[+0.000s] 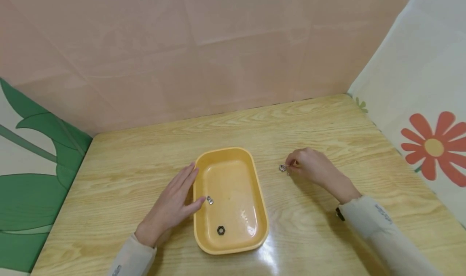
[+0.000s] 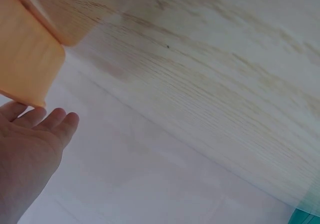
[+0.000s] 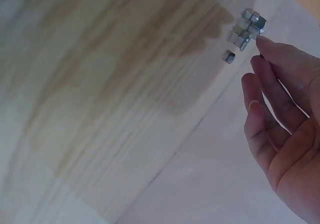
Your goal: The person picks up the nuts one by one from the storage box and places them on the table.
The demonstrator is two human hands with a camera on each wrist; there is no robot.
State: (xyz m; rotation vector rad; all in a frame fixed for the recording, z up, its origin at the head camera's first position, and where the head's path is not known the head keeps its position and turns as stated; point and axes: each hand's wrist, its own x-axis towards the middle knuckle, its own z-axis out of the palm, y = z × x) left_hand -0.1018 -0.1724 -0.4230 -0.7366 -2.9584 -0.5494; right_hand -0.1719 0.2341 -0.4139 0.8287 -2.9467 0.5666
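A yellow plastic tray (image 1: pixel 229 249) lies on the table. Along its left rim my left hand (image 1: pixel 172 201) rests with fairly straight fingers, the thumb reaching over the edge; the left wrist view also shows these fingertips at the tray. Inside are a dark hex nut (image 1: pixel 221 230) and small silver nuts (image 1: pixel 210 200) near the thumb. Right of the tray, my right hand (image 1: pixel 313 165) has thumb and index tips at a small cluster of silver nuts (image 3: pixel 249 26). Whether they pinch one is unclear. A separate nut (image 3: pixel 228 56) sits beside the cluster.
The wood-grain table (image 1: pixel 309 122) extends round the tray on all sides. A pink cloth backdrop (image 1: pixel 225 53) rises at the far edge. Printed side panels stand left and right, one with a red flower (image 1: pixel 435 147).
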